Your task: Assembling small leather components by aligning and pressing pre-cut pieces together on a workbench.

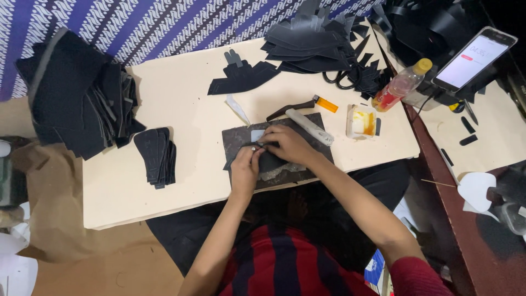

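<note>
My left hand [245, 170] and my right hand [287, 143] meet over a dark stone slab [315, 156] on the pale board. Both pinch a small black cut piece [269, 162] that lies flat on the slab. The fingertips of both hands touch near its top edge. A small grey patch [257, 135] sits on the slab just above my fingers. A hammer with a pale handle [308, 125] rests across the slab's top right corner.
A small stack of black cut pieces [156, 156] lies left of the slab, a big pile [76, 93] further left, more piles [312, 41] at the back. A glue tray [362, 121], a bottle [399, 86], scissors [341, 78] and a phone [474, 57] stand to the right.
</note>
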